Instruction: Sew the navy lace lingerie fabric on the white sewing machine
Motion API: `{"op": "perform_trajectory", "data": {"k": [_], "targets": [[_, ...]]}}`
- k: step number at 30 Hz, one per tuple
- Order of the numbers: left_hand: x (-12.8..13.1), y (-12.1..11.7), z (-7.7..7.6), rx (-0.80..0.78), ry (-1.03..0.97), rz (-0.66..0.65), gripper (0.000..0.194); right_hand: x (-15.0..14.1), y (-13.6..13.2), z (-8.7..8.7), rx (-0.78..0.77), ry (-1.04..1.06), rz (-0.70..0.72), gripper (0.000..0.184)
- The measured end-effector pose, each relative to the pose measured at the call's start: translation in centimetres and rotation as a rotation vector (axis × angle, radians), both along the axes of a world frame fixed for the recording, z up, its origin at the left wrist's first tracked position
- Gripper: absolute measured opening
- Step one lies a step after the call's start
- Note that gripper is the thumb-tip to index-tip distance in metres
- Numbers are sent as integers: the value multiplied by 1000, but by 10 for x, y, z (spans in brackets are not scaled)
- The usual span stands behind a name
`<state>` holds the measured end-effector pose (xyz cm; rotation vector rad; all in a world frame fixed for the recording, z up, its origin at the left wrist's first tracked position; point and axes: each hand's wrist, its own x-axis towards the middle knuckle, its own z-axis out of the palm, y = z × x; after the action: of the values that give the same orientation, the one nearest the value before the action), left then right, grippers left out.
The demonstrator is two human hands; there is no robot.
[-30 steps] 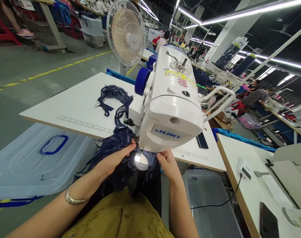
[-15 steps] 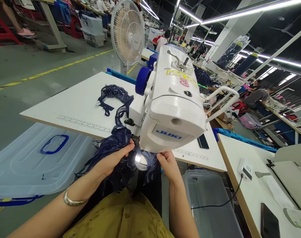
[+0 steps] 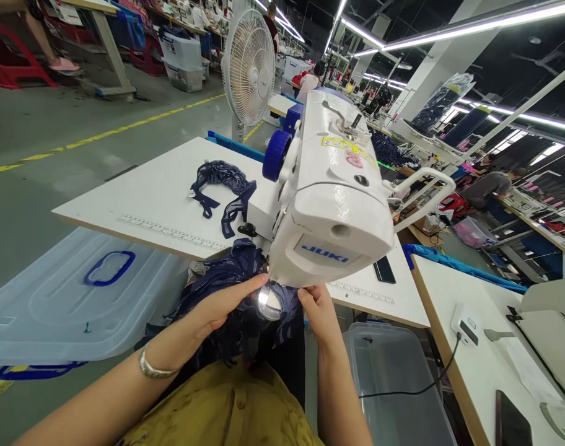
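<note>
A white sewing machine (image 3: 331, 217) rises in the middle of the head view. Dark navy sheer fabric (image 3: 217, 279) is bunched beneath its head and hangs over the table's front edge toward my lap. My left hand (image 3: 231, 303) lies along the fabric with its fingers stretched out, fingertips close to the needle area. On the other side, my right hand (image 3: 317, 306) pinches the fabric's edge between thumb and bent fingers. A bright round lens-like piece (image 3: 269, 303) sits between the hands. The needle itself is hidden behind the machine head.
More navy strips (image 3: 224, 179) lie on the white table (image 3: 162, 192), left of the machine. A lidded plastic bin (image 3: 54, 297) stands at left, an open clear bin (image 3: 394, 371) below right. A phone (image 3: 385, 270) rests right of the machine; a fan (image 3: 249, 68) stands behind.
My left hand has slid right toward the needle area and straightened its fingers from a pinch. The bunched fabric has pulled away from the strip on the table. My right hand keeps its pinch.
</note>
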<state>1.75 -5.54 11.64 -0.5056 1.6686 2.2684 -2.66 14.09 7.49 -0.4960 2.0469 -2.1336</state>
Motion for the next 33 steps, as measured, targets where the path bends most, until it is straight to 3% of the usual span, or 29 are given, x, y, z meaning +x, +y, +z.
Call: {"op": "perform_trajectory", "data": {"k": [7,13,21,33], "targets": [[0,3,-5,139,38,-31,51,0,0,0,-27,5,-51,25],[-1,4,-6,157,38,-25,54,-2,0,-2,-37,2,-44,21],[1,7,4,104,25,50,62,-4,1,-5,-45,4,-23,13],[0,7,15,87,-43,59,60,-4,2,-3,-57,-14,-4,10]]}}
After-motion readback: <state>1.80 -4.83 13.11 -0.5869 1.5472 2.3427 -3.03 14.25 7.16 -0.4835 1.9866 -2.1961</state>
